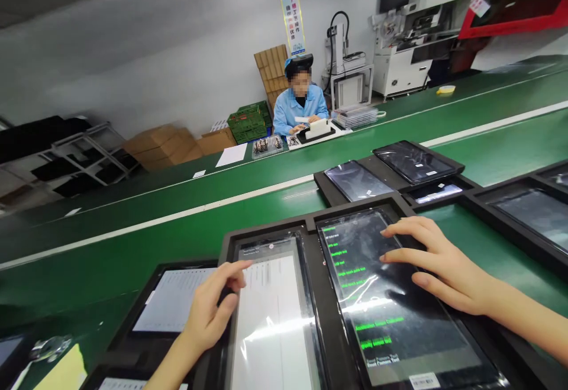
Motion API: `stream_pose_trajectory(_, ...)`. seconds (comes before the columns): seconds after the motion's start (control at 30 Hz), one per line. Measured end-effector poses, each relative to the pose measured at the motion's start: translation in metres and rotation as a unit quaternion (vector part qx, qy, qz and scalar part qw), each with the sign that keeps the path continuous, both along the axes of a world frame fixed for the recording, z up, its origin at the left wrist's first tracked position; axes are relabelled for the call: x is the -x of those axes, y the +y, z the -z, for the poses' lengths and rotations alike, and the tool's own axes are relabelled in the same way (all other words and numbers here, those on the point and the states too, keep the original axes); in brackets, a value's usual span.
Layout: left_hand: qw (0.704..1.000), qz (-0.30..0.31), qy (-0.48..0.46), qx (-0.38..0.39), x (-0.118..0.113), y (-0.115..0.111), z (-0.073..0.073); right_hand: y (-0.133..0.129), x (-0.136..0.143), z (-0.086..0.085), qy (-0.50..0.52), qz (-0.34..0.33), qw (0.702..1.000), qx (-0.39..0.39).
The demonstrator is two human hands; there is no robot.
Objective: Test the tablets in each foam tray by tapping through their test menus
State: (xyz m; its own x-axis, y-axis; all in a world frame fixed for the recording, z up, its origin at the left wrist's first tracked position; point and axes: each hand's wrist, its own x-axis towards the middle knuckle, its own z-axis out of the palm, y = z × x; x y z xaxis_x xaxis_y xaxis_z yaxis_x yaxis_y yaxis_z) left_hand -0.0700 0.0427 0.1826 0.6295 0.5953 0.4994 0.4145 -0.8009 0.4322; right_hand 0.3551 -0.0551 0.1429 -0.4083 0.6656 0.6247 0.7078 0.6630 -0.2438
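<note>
Two tablets lie side by side in a black foam tray [313, 260]. The left tablet [275, 319] shows a mostly white screen with small text near its top. My left hand [213, 304] is over that tablet's upper left edge, index finger stretched out at the screen, the other fingers curled, holding nothing. On the right, a tablet [377, 307] has a dark screen with a list of green text lines. Above its right side is my right hand [437, 260], fingers spread and empty. Whether either hand's fingertips touch the glass I cannot tell.
Further tablets in black trays lie behind [412, 162], at the right [536, 212] and at the left [171, 298]. A yellow paper [64, 372] lies at lower left. Across the green bench [177, 224], a co-worker in blue [302, 103] sits handling a white item.
</note>
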Motion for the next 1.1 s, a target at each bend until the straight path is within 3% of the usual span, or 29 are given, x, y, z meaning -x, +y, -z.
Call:
stream_pose_trajectory(0.13,0.995,-0.097,0.008,-0.018,0.008,-0.027,0.004,0.000,0.004,-0.009,-0.074,-0.048,0.996,-0.003)
stream_pose_trajectory(0.33,0.985,-0.124,0.096,-0.073,0.024,-0.073,0.012,-0.006,0.014,-0.017,-0.133,-0.159,0.978,-0.026)
stream_pose_trajectory(0.43,0.986,-0.137,0.086,-0.050,0.025,-0.087,0.011,-0.008,0.012,-0.016,-0.151,-0.162,0.975,-0.022)
stream_pose_trajectory(0.6,0.993,-0.091,0.060,-0.039,0.019,-0.092,0.006,-0.012,-0.002,-0.002,-0.089,-0.126,0.987,-0.053)
stream_pose_trajectory(0.73,0.987,-0.047,0.127,-0.088,0.015,-0.091,0.003,-0.017,-0.008,0.006,-0.028,-0.095,0.995,-0.025)
stream_pose_trajectory(0.9,0.979,-0.119,0.083,-0.145,0.019,-0.090,0.008,-0.016,-0.006,0.001,-0.017,-0.070,0.996,-0.056)
stream_pose_trajectory(1.1,0.971,-0.153,0.180,-0.039,0.019,-0.082,0.016,-0.007,0.001,-0.010,-0.121,-0.056,0.990,-0.054)
